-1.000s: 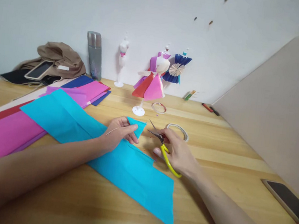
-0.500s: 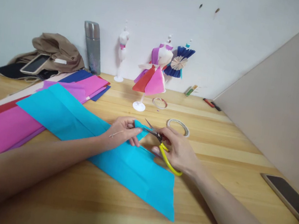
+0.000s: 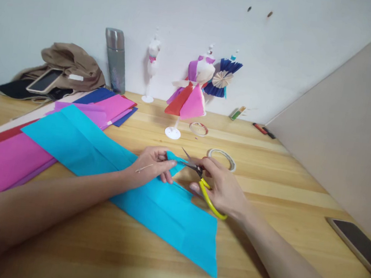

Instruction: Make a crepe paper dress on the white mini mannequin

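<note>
My left hand (image 3: 154,163) pinches a small folded piece of turquoise paper (image 3: 176,164) between thumb and fingers. In my right hand (image 3: 222,186) is a pair of scissors (image 3: 206,195) with yellow handles. Its blades are spread, and they lie at the right edge of the small piece. Under both hands a long turquoise paper sheet (image 3: 175,221) stretches diagonally across the wooden table. The left wrist and forearm hide part of that sheet.
Pink paper (image 3: 10,158) and other coloured sheets lie at left. Behind stand a paper-dressed mannequin stand (image 3: 195,102), a bare white stand (image 3: 151,69) and a flask (image 3: 115,62). A tape roll (image 3: 223,157) rests beyond my right hand; a phone (image 3: 358,246) lies far right.
The hands, paper piece and scissors keep nearly the same pose, with the blades still apart. The whole view has shifted very slightly.
</note>
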A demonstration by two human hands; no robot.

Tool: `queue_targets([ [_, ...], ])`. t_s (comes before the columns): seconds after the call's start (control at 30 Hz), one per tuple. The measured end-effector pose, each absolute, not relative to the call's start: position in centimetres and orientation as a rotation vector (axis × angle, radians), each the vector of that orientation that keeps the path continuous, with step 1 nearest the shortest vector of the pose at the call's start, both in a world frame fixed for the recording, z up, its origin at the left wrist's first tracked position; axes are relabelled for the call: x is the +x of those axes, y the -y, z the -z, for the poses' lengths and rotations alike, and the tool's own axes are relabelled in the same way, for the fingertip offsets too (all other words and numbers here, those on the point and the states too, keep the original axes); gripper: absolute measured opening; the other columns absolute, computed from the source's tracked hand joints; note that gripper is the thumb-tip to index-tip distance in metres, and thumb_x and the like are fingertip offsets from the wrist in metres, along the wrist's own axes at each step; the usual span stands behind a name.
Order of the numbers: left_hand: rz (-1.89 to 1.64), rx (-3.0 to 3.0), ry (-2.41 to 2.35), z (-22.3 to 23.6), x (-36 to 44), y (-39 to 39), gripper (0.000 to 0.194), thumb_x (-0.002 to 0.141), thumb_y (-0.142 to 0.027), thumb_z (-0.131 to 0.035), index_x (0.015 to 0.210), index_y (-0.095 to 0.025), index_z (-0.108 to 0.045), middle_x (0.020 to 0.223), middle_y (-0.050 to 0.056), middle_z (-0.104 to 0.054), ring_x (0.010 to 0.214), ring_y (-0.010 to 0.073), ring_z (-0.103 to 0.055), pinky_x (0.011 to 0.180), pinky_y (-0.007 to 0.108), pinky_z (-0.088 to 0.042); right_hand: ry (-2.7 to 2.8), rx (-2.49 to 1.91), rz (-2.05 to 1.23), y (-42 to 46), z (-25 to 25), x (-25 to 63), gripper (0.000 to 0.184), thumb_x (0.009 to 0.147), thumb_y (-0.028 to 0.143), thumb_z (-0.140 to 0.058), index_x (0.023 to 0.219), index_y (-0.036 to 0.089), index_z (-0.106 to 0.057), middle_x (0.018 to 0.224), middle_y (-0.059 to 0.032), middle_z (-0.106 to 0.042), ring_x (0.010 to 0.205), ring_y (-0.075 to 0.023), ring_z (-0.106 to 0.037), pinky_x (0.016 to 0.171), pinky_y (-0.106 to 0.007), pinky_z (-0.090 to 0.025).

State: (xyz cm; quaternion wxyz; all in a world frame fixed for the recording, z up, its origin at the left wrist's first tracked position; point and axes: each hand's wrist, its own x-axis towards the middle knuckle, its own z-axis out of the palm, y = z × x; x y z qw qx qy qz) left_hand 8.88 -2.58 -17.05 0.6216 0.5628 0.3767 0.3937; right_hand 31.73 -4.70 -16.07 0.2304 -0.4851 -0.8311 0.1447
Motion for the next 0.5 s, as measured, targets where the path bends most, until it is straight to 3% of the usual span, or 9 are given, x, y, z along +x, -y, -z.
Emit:
queue_targets([
  [0.23,-1.105,1.273,-0.974,16.2,8.3,1.2,0.023,0.081,-0.03,-0.068,0.065,-0.016,-0.059,0.045,0.0,-0.061,0.037,0.0081,-0.05,0.041,0.019,-0.037,2.248,-1.695,-0.158,3.8,16.7,32.6,0.044,0.081,0.041,-0.069,0.119,0.019,-0.066,0.113,-0.016,-0.069,0.103,-0.0346,-0.064,0.083,-0.043,-0.049],
  [0.37,-1.065,1.27,-1.014,15.5,7.7,0.0,0.017,0.079,-0.025,-0.07,0.067,-0.016,-0.062,0.042,-0.004,-0.054,0.036,0.0059,-0.045,0.039,0.017,-0.033,2.359,-1.771,-0.178,3.2,17.3,33.7,0.047,0.083,0.037,-0.066,0.127,0.018,-0.066,0.105,-0.0156,-0.071,0.088,-0.0296,-0.067,0.076,-0.039,-0.05],
  [0.5,-0.771,1.419,-0.88,16.1,8.0,0.2,0.01,0.075,-0.023,-0.071,0.07,-0.016,-0.067,0.046,-0.004,-0.057,0.041,0.0078,-0.051,0.042,0.018,-0.037,2.368,-1.768,-0.068,2.8,18.0,34.7,0.055,0.081,0.036,-0.068,0.133,0.017,-0.064,0.102,-0.0156,-0.071,0.081,-0.0271,-0.066,0.072,-0.037,-0.049],
])
